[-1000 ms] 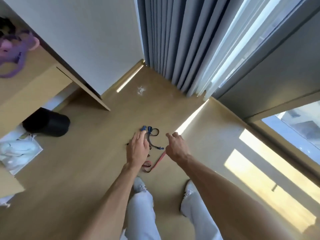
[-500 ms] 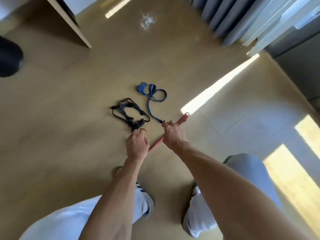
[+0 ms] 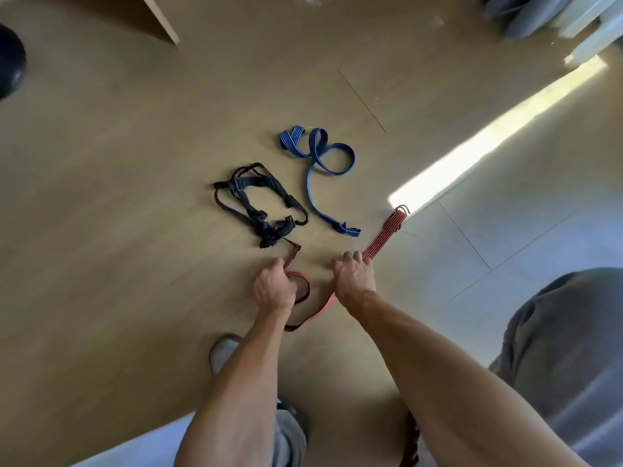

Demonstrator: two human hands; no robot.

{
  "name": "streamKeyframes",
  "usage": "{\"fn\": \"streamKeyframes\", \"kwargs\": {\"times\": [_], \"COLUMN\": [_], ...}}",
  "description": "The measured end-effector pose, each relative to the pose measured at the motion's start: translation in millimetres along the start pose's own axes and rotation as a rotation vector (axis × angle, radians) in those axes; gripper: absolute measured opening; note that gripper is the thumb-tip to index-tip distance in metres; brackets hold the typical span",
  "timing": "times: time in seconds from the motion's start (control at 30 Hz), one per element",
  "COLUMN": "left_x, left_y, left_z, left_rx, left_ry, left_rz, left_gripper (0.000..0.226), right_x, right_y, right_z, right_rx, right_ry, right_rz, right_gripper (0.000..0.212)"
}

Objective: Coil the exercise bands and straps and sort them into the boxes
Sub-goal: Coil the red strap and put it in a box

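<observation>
Blk strap, blue strap nr hands

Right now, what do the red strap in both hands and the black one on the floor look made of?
Red ribbed strap: apparently woven elastic, matte, lengthwise stripes, with a shiny metal hook at its end. Black tangled strap: likely matte cord or webbing; too dark to tell.

Tan wood-look floor fills most of view. Sunlight strip runs diagonally at 2 o'clock. Curtain hems at 1 o'clock. Light wood furniture panel at 11; dark round obj at 10, blurred.
</observation>
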State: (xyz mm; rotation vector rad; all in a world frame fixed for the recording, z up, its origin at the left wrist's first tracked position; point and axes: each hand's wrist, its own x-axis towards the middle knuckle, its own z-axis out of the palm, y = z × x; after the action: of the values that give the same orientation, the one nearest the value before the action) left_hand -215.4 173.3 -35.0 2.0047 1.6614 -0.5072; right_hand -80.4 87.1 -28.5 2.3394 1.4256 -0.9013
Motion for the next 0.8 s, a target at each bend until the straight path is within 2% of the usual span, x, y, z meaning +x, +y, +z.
{"fn": "streamKeyframes", "kwargs": {"times": [0.17, 0.33, 0.4, 0.47, 0.63, 0.7, 0.8], "left_x": [-22, -51, -72, -98, -175, -201, -233], "left_y": [17, 41, 50, 59, 85, 94, 106], "left_z": [-8, -57, -93, -134, -257, -305, -362], "left_rx": [-0.255, -0.511, -0.563, -0.593, -0.744, -0.768, -0.848], "left_ry": [-0.008, -0.049, -0.063, -0.064, -0.145, -0.204, -0.270], "left_rz": [0.030, -0.109, -0.126, -0.138, -0.215, -0.188, -0.148], "left_gripper": [0.015, 0.041, 0.043, 0.035, 0.014, 0.018, 0.007], "right_x": [-29, -63, -77, -96, -167, -199, -231], "right_y": [1, 0, 1, -1, -23, -31, -40], "right_z": [0, -64, -104, -148, -267, -310, -353], "right_rx": [-0.009, 0.610, 0.770, 0.894, 1.030, 1.074, 1.136], "right_ry": [-0.018, 0.089, 0.091, 0.109, 0.107, 0.103, 0.081], "right_rz": [0.065, 0.487, 0.567, 0.566, 0.552, 0.540, 0.549], "right_gripper": [0.026, 0.014, 0.016, 0.022, 0.021, 0.021, 0.020]}}
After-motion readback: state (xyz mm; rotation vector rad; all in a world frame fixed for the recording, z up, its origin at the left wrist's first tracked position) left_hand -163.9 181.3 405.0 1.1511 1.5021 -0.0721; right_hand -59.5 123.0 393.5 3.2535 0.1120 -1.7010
